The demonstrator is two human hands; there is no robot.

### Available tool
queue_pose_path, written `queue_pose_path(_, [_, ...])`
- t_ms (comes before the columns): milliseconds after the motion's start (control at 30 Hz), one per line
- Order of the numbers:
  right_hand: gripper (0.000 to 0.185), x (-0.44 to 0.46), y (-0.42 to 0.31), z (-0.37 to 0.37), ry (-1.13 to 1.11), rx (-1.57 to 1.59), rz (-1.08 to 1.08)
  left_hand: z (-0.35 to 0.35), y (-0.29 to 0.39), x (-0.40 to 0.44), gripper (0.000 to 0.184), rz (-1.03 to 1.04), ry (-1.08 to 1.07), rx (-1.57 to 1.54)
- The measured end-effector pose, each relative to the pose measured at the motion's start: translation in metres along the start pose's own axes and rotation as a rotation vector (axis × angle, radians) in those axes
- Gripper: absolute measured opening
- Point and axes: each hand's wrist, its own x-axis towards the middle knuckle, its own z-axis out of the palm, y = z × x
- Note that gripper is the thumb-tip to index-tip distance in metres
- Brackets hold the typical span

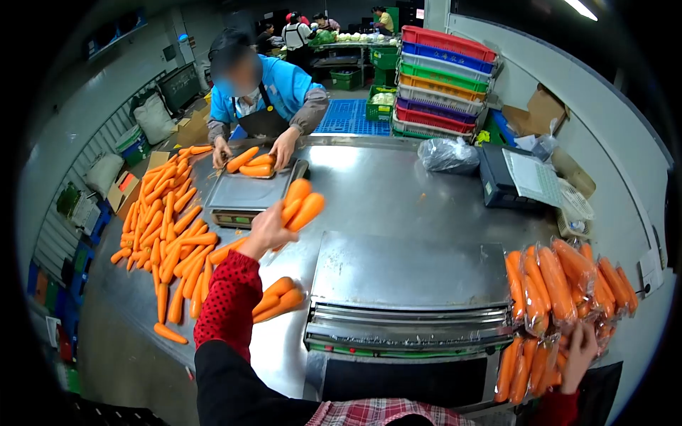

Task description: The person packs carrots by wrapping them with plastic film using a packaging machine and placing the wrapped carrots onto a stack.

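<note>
The person's left hand, well apart from the right, is closed around a bundle of thick orange carrots; a loose grip could let one slip, and a low swing could bump the flat grey metal scale just beyond. The right hand touches orange carrots in clear plastic bags at near right; whether it grips one I cannot tell. Slick plastic could make those stacked bags slide. Left of the left hand spreads a loose orange carrot pile; a co-worker in blue handles more carrots at far left.
</note>
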Motion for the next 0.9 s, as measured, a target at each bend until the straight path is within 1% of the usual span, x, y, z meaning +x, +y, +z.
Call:
queue_pose_path(67, [0.016,0.006,-0.005,0.055,-0.188,0.081,-0.091,-0.021,0.057,-0.008,0.074,0.283,-0.004,0.038])
queue_pose_path(100, [0.018,0.009,-0.050,0.086,-0.327,0.097,-0.005,-0.022,0.087,-0.014,0.073,0.398,-0.058,0.046])
queue_pose_path(133, [0.018,0.017,-0.067,0.117,-0.435,0.231,0.023,-0.017,0.116,-0.018,0.073,0.514,-0.102,0.050])
queue_pose_path(167, [0.019,0.024,-0.062,0.155,-0.449,0.347,-0.080,-0.001,0.139,-0.020,0.075,0.585,-0.181,0.041])
queue_pose_path(200, [0.020,0.030,-0.071,0.188,-0.462,0.372,-0.225,0.017,0.162,-0.021,0.077,0.660,-0.256,0.036])
queue_pose_path(233, [0.025,0.038,-0.079,0.214,-0.493,0.339,-0.279,0.030,0.187,-0.027,0.078,0.691,-0.321,0.054])
queue_pose_path(267, [0.028,0.040,-0.081,0.237,-0.445,0.226,-0.420,0.043,0.209,-0.035,0.079,0.725,-0.383,0.077])
queue_pose_path(300, [0.030,0.042,-0.079,0.258,-0.388,0.111,-0.557,0.060,0.225,-0.037,0.081,0.741,-0.419,0.101])
queue_pose_path(333, [0.036,0.041,-0.070,0.274,-0.383,-0.034,-0.621,0.074,0.235,-0.041,0.083,0.753,-0.459,0.121])
queue_pose_path(367, [0.037,0.037,-0.053,0.289,-0.391,-0.136,-0.630,0.077,0.244,-0.048,0.087,0.716,-0.467,0.144])
queue_pose_path(400, [0.036,0.031,-0.050,0.288,-0.552,-0.234,-0.513,0.078,0.250,-0.055,0.091,0.674,-0.475,0.163])
queue_pose_path(433, [0.035,0.028,-0.035,0.291,-0.544,-0.179,-0.549,0.083,0.243,-0.060,0.098,0.719,-0.388,0.156])
queue_pose_path(467, [0.034,0.028,-0.029,0.292,-0.538,-0.123,-0.580,0.079,0.234,-0.066,0.094,0.748,-0.290,0.136])
queue_pose_path(500, [0.034,0.032,-0.021,0.294,-0.543,-0.122,-0.569,0.073,0.220,-0.069,0.086,0.707,-0.166,0.059])
queue_pose_path(533, [0.032,0.037,-0.019,0.294,-0.545,0.010,-0.539,0.070,0.206,-0.074,0.078,0.666,-0.055,-0.021])
queue_pose_path(567, [0.031,0.037,-0.013,0.292,-0.543,0.135,-0.486,0.081,0.190,-0.075,0.068,0.585,0.012,0.005])
queue_pose_path(600, [0.029,0.036,-0.012,0.295,-0.510,0.174,-0.481,0.098,0.175,-0.084,0.058,0.503,0.054,0.024])
queue_pose_path(667, [0.028,0.031,-0.015,0.299,-0.503,0.234,-0.384,0.111,0.170,-0.096,0.050,0.410,-0.021,-0.314])
queue_pose_path(733, [0.033,0.025,-0.030,0.290,-0.502,0.111,-0.394,0.115,0.177,-0.102,0.046,0.461,0.149,-0.263])
queue_pose_path(800, [0.037,0.021,-0.026,0.287,-0.513,0.121,-0.377,0.112,0.178,-0.101,0.046,0.482,0.143,-0.288])
queue_pose_path(833, [0.037,0.021,-0.026,0.288,-0.517,0.122,-0.385,0.111,0.178,-0.101,0.043,0.471,0.112,-0.267])
queue_pose_path(900, [0.040,0.020,-0.023,0.288,-0.512,0.054,-0.383,0.106,0.184,-0.100,0.044,0.467,0.112,-0.250])
